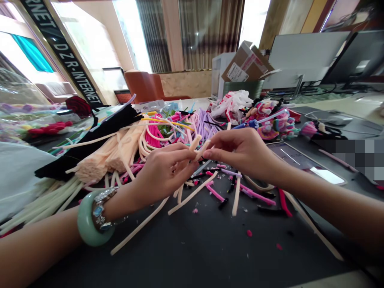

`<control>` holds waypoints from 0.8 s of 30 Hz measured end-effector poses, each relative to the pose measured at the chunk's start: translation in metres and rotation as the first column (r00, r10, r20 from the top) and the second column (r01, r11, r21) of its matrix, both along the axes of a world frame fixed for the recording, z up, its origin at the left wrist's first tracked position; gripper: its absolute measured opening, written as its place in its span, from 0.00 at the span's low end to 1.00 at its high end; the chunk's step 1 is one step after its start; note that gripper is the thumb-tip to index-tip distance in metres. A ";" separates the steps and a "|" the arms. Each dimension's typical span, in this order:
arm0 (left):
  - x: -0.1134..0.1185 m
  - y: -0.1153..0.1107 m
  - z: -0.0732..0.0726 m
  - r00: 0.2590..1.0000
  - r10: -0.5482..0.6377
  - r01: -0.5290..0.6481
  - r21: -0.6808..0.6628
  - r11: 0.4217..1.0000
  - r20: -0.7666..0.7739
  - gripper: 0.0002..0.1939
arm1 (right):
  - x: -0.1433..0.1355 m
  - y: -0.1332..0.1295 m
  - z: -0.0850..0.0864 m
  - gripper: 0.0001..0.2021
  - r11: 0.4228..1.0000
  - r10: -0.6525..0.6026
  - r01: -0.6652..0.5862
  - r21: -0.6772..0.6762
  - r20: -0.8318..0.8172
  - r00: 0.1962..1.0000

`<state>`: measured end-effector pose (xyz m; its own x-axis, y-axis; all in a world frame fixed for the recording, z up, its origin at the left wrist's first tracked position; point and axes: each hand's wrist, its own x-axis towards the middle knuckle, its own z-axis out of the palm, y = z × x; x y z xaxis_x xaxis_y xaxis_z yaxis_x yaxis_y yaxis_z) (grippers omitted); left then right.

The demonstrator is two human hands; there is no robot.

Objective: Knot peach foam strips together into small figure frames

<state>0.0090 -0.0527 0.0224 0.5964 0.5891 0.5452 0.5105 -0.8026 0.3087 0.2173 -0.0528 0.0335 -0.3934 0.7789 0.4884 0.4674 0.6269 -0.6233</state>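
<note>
Two forearms [48, 240] end in two hands [163, 166] pinching cream stem [195, 142], one piece or two unclear.

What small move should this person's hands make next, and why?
Probably a gentle twist with the right hand while the left hand steadies: both hands' fingers meet at the cream fuzzy stem, and a short cream end pokes up beside the left fingers.

A box [247, 64] sits tilted. To its right stands a pale monitor [306, 56], and farther right a dark screen [358, 60]. A white bag [235, 102] lies in front of the box, an orange chair [144, 85] stands to its left, and curtains [208, 30] hang behind it.
</note>
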 end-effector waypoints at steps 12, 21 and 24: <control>0.001 -0.003 -0.001 0.959 -0.004 0.103 -0.335 0.936 0.284 0.17 | -0.001 0.005 0.001 0.11 0.953 0.090 -0.238 -0.185 -0.579 0.810; 0.008 0.000 0.001 0.776 0.205 0.162 -0.503 0.849 0.596 0.26 | 0.000 0.008 0.000 0.14 0.922 0.061 -0.277 -0.271 -0.606 0.793; 0.008 0.002 0.001 0.741 0.257 0.159 -0.534 0.831 0.620 0.35 | -0.001 0.008 -0.001 0.12 0.901 0.084 -0.326 -0.288 -0.620 0.780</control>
<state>0.0169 -0.0506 0.0238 0.1798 0.9118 0.3691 0.0494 -0.3832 0.9224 0.2166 -0.0443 0.0325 -0.3001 0.8765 0.3763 -0.1722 0.3382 -0.9252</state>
